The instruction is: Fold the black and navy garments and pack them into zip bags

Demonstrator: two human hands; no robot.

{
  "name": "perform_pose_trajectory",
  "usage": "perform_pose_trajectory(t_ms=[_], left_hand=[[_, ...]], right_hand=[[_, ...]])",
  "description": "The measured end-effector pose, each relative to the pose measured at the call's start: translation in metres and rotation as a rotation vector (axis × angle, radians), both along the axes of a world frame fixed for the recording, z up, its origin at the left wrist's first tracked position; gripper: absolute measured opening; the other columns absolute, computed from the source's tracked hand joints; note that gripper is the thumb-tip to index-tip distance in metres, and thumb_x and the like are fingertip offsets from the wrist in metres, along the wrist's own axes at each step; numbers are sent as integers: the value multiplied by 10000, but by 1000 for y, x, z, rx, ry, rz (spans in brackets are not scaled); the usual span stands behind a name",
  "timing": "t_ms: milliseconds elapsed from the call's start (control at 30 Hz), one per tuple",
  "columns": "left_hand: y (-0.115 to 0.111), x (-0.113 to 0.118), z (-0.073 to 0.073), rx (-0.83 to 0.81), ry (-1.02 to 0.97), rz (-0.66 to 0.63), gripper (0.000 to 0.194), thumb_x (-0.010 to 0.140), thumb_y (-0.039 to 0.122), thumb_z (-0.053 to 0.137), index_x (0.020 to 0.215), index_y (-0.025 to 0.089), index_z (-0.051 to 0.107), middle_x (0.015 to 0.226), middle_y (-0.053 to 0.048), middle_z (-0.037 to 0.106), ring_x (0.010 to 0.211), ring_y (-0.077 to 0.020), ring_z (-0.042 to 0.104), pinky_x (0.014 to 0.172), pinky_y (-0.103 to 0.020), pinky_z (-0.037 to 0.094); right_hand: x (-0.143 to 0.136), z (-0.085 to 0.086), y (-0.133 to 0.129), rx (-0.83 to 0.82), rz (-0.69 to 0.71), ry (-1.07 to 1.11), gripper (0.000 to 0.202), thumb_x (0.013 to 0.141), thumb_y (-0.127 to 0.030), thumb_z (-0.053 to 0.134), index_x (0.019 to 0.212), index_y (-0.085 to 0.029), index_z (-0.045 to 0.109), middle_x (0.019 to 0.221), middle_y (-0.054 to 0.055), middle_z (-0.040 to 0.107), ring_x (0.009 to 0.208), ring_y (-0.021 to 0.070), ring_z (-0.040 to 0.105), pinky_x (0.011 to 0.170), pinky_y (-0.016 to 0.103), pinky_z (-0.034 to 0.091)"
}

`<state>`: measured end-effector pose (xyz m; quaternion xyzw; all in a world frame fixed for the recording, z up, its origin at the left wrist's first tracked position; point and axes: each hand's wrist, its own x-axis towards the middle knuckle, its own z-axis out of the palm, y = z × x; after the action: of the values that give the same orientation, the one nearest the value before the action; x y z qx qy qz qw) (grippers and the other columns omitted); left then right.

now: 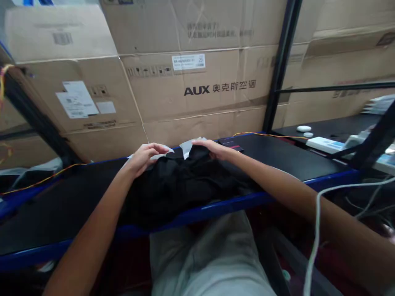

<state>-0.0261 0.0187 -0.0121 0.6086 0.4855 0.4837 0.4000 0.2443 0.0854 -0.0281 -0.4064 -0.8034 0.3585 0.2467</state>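
Note:
A piece of black cloth (182,185), bunched and wrinkled, lies on the black shelf top and hangs slightly over its front edge. My left hand (146,158) is at the cloth's back left corner, its fingers bent around the edge. My right hand (217,149) grips the raised back right part of the cloth, fingers pointing left. White sheet material (188,146) shows behind the cloth between my hands, and more of it lies under my left fingers. Whether it is paper or plastic I cannot tell.
Large cardboard boxes (197,92) stand upright behind the shelf (277,154). A dark flat packet (231,144) lies beyond my right hand. To the right are white devices (325,144) and small round white pieces (304,129). A white cable (317,222) crosses my right forearm.

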Motion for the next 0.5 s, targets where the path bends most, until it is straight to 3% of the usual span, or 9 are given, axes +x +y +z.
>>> perform_pose_trajectory(t_ms=[100,233,300,367,500], left_hand=[[-2,7,-2,142,324,-49,346,755,499,647,904,195,717,1070,-89,734,1083,-269,638,953,-393,489],[-4,13,-2,235,762,-145,400,604,492,792,897,227,732,999,-61,734,1006,-292,642,955,-409,478],[-5,8,-1,192,714,-178,301,627,449,762,806,211,720,878,-56,725,901,-272,659,875,-385,508],[-4,0,2,150,538,-162,227,655,397,722,747,193,685,778,-44,697,787,-235,656,773,-348,527],[2,-21,5,187,306,48,157,615,310,659,703,182,633,691,-12,647,658,-177,602,648,-291,504]], right_hand=[[-2,-7,1,1,-95,15,435,758,-461,729,1074,-171,662,999,93,709,834,228,649,638,294,528],[-2,-6,3,77,-112,8,220,798,-287,679,967,-145,671,977,82,718,846,209,638,656,259,521],[4,1,4,16,-128,17,183,803,-282,672,929,-150,665,952,79,719,796,199,640,605,251,509],[12,10,6,-91,-120,29,204,777,-308,709,910,-161,659,913,74,716,715,184,638,558,255,498],[29,24,7,-124,-31,-117,333,721,-391,782,937,-165,666,842,59,699,521,123,570,469,249,431]])
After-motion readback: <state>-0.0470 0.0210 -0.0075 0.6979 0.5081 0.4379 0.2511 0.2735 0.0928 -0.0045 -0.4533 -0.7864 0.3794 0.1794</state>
